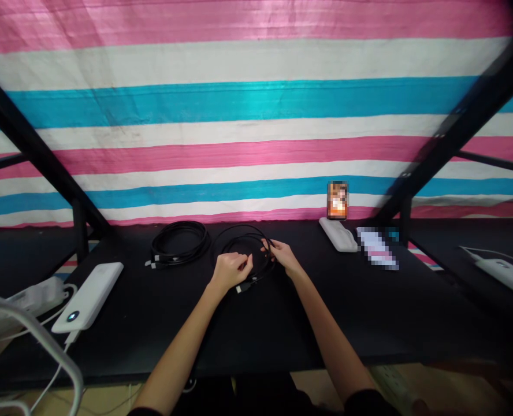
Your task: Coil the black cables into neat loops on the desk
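Observation:
Near the middle of the black table lies a loosely looped black cable (243, 227), with a light-tipped connector (239, 288) at its near side. My left hand (231, 269) is closed at the left part of the loop; the cable runs in behind its curled fingers, which hide the exact grip. At the loop's right side, my right hand (283, 256) pinches the cable between thumb and fingers. To the left of both hands rests a second black cable (181, 224), wound into a neat coil, its pale connectors (152, 264) pointing left.
A white power bank (89, 297) with a plugged-in lead and a white power strip (35, 297) are at the left. On the right stand a white holder (338, 236), a blurred small screen (337, 200) and a blurred packet (376, 248). Black frame bars (451, 127) slope at both sides.

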Action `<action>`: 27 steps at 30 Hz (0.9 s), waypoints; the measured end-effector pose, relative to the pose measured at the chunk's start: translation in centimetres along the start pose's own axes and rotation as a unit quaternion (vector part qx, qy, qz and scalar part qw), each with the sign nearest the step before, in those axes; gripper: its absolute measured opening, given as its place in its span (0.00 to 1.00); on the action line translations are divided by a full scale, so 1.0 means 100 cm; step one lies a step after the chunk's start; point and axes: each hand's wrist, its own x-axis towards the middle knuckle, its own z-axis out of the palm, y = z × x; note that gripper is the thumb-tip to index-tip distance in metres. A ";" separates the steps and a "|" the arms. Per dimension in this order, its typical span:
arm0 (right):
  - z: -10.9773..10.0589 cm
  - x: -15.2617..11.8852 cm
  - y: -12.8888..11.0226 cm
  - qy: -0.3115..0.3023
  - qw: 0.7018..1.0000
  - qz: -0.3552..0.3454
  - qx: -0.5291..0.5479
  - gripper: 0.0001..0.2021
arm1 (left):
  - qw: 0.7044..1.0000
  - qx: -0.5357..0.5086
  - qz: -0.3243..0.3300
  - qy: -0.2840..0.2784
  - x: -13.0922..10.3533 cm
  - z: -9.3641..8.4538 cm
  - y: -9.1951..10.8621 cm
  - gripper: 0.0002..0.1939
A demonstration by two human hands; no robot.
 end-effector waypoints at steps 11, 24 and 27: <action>0.000 0.001 0.002 0.010 1.000 -0.001 -0.017 0.19 | 0.994 -0.022 -0.060 -0.090 -0.001 -0.001 0.001 0.20; 0.003 0.000 0.002 -0.032 0.999 0.009 0.042 0.20 | 0.951 -0.062 -0.071 -0.296 0.000 0.002 0.009 0.21; 0.003 0.002 0.004 -0.032 0.997 0.019 0.064 0.19 | 0.953 -0.067 -0.089 -0.281 0.000 0.003 0.010 0.19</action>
